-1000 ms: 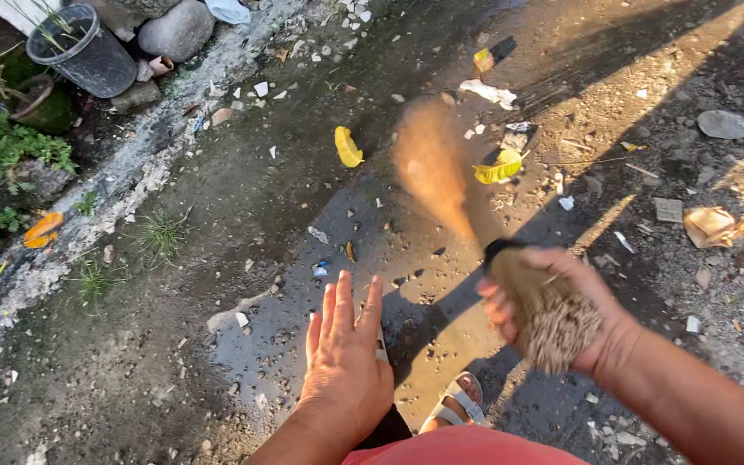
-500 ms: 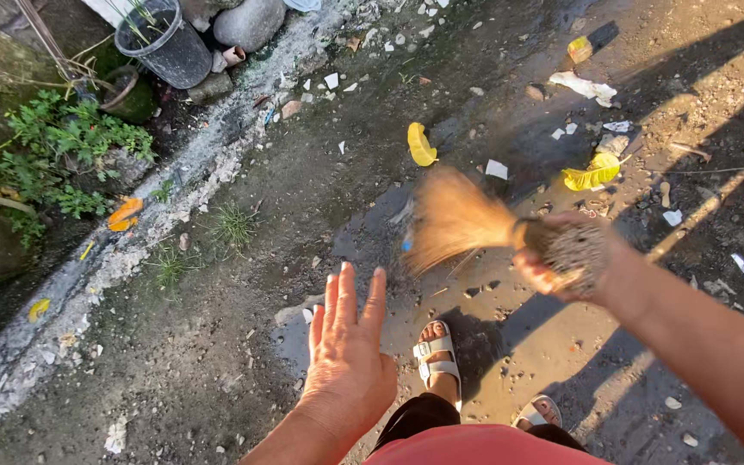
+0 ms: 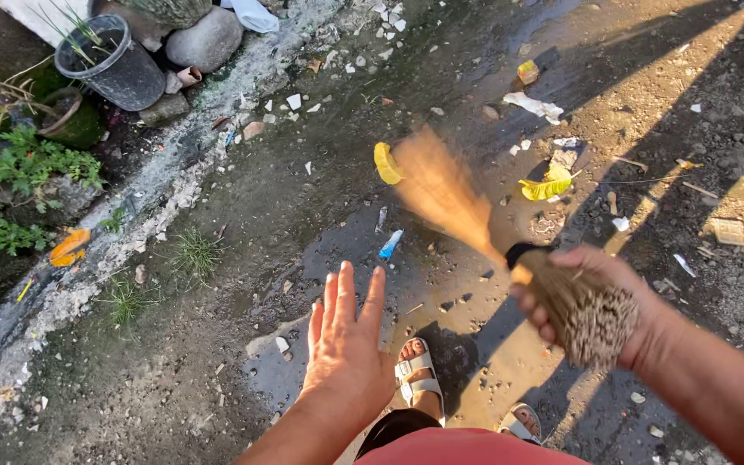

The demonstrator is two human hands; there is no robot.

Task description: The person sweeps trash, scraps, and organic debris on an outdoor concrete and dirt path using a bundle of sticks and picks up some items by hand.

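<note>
Sandals (image 3: 418,372) of pale strapped plastic show nearest, at the bottom of the view, on wet dark ground (image 3: 217,379). Just above them the left hand (image 3: 346,344) hovers flat with its fingers spread and holds nothing, clear of the ground. To its right, the right hand (image 3: 600,301) is wrapped tight around the bound butt of a short straw hand broom (image 3: 510,250), whose black band sits just past the knuckles; the tan bristles fan up and left, blurred, over the damp patch in the middle of the ground. A small blue scrap (image 3: 390,244) lies just left of the bristles. Near the bristle tips lie a curled yellow leaf (image 3: 385,164) and, to the right, a yellow-green leaf (image 3: 548,183). Farther on, a crumpled white wrapper (image 3: 534,105) rests among pebbles. Along the ground's left edge runs a pale crumbling kerb (image 3: 131,232) with grass tufts, and at the far left corner stand a black plastic pot (image 3: 118,65) and a rounded grey stone (image 3: 208,39).
</note>
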